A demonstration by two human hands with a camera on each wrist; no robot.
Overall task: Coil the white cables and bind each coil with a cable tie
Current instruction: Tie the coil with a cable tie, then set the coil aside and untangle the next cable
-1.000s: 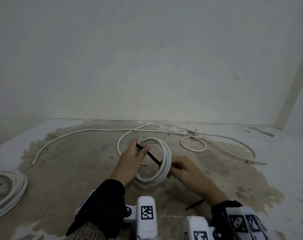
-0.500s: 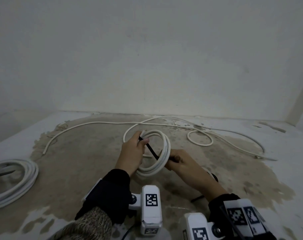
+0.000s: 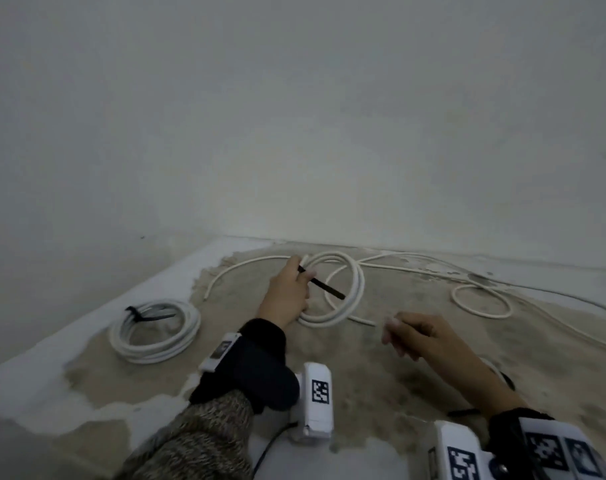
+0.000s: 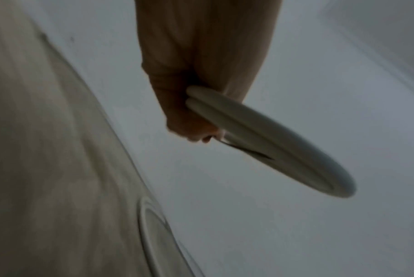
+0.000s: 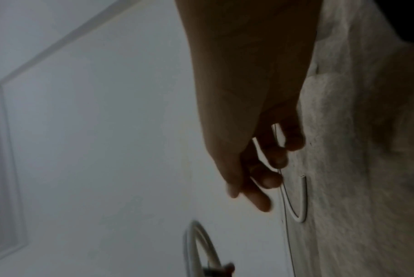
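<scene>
My left hand (image 3: 302,274) grips the near-left side of a small white cable coil (image 3: 355,289) held over the floor. Its thumb pinches a black cable tie (image 3: 324,286) that pokes rightward across the coil. The left wrist view shows the fingers (image 4: 191,129) curled round the coil's strands (image 4: 272,142), with the tie (image 4: 246,150) beneath them. My right hand (image 3: 393,333) hangs apart to the right of the coil, fingers (image 5: 270,180) loosely curled and holding nothing. A second coil (image 3: 156,332) lies at the left, bound by a black tie (image 3: 145,315).
Loose white cable runs along the back of the floor, with a small loop (image 3: 481,301) at the right and a free end (image 3: 206,296) at the left. A spare black tie (image 3: 464,412) lies by my right wrist. The wall stands close behind.
My right hand has let go of the tie and coil and drawn back to the right. The left hand has carried the coil away and leftward. The view has swung left, showing the bound coil.
</scene>
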